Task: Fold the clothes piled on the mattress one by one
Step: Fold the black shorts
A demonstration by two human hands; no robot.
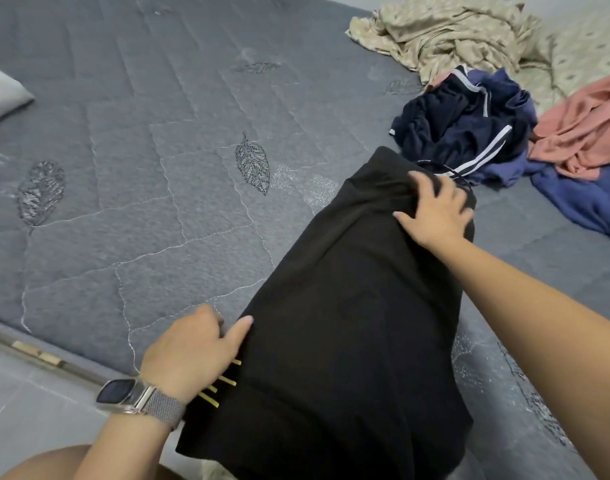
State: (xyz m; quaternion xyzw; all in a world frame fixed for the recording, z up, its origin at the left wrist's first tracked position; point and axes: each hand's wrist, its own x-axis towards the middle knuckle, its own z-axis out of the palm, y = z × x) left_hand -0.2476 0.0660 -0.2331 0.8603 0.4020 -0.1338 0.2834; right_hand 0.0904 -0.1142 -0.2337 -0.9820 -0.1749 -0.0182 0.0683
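Note:
A black garment [348, 306] with thin yellow stripes near its left edge lies spread lengthwise on the grey quilted mattress [140, 168]. My left hand [196, 348], a watch on its wrist, grips the garment's left edge, thumb on top and fingers tucked under the cloth. At the far end my right hand [438, 209] presses flat on the waist with fingers spread. Beyond it sits the pile: a navy garment with white stripes [469, 133], a blue piece [580, 199], a pink one [584, 129] and a beige patterned cloth [463, 36].
A grey pillow corner [2, 95] shows at the left edge. The mattress's near edge meets a tiled floor [36, 410] at the lower left, with a thin rail along it. My knee shows at the bottom left.

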